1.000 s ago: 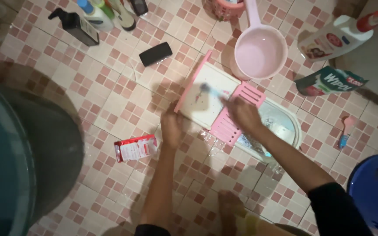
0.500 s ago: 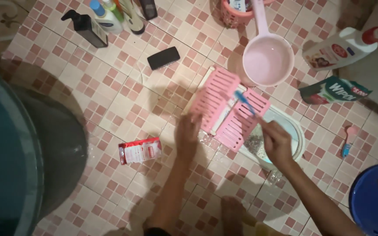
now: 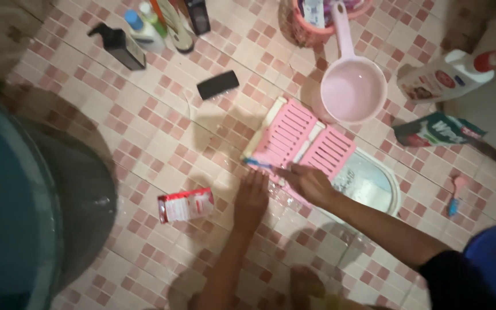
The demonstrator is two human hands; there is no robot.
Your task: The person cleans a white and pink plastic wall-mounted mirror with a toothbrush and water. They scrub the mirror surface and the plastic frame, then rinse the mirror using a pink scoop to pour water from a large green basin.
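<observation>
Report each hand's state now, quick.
Left hand: open, flat on the wet tiled floor.
Right hand: closed on a blue toothbrush at the pink slatted rack.

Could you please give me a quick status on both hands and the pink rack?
Right hand grips blue toothbrush, bristles at pink slatted rack edge. Left hand on wet tiled floor beside it. Nothing blocking.

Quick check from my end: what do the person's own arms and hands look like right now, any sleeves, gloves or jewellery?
Both hands are bare, no gloves. The left hand leads into a forearm that is uncovered all the way to the bottom edge of the picture. The right hand has a bare forearm too, with a dark, black-looking sleeve pushed up near the elbow. No rings, watch or bracelets can be made out; the picture is dim and slightly blurred.
</observation>
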